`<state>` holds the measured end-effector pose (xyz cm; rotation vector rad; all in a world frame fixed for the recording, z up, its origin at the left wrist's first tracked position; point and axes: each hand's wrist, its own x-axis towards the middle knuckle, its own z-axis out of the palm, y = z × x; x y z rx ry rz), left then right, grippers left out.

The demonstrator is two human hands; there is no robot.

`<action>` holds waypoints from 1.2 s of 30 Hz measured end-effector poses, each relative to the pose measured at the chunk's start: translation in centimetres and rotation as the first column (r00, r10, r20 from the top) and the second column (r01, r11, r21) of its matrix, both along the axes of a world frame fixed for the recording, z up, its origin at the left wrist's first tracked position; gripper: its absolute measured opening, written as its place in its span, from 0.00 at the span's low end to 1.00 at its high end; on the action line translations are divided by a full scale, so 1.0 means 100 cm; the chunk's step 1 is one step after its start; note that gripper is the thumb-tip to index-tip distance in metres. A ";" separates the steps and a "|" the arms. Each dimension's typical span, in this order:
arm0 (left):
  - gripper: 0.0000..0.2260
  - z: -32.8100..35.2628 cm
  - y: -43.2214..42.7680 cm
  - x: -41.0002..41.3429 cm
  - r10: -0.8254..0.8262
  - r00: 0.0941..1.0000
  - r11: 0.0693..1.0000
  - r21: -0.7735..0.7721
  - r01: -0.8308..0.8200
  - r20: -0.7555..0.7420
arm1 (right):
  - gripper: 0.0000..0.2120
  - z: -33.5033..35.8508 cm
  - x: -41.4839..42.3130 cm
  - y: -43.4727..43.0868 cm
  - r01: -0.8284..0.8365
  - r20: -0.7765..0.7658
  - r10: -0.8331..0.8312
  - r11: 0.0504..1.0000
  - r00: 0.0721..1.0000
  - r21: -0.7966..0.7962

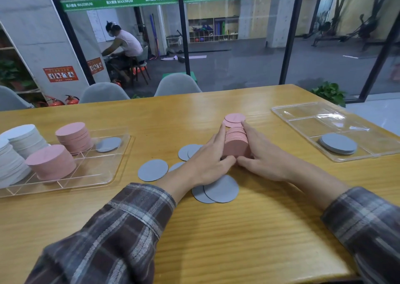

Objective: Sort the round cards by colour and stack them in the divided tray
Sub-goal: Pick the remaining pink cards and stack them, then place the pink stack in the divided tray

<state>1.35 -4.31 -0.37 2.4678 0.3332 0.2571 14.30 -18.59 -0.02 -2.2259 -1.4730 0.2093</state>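
Left grip [207,162], right grip [262,156] flat against stack [236,141]

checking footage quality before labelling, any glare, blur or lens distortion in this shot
Head view: wide-angle bending leans the black window posts and bows the far edge of the glossy wooden table; white glare streaks the clear plastic divided tray on the right; the left hand, the right hand and the stack of pink round cards between them are sharp.
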 end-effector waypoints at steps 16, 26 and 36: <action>0.31 0.000 0.009 -0.003 0.023 1.000 0.990 0.139 -0.022 -0.006 | 0.35 0.002 -0.003 -0.001 0.044 0.026 -0.045 0.998 0.999 0.033; 0.21 0.027 0.031 -0.019 0.061 0.974 0.995 -0.088 -0.042 0.220 | 0.23 0.024 -0.009 0.007 0.029 -0.057 -0.016 0.972 0.998 0.234; 0.14 0.045 0.089 -0.099 0.285 0.923 0.946 -0.233 -0.226 0.261 | 0.12 0.052 -0.069 0.085 -0.049 -0.241 0.112 0.966 0.964 0.255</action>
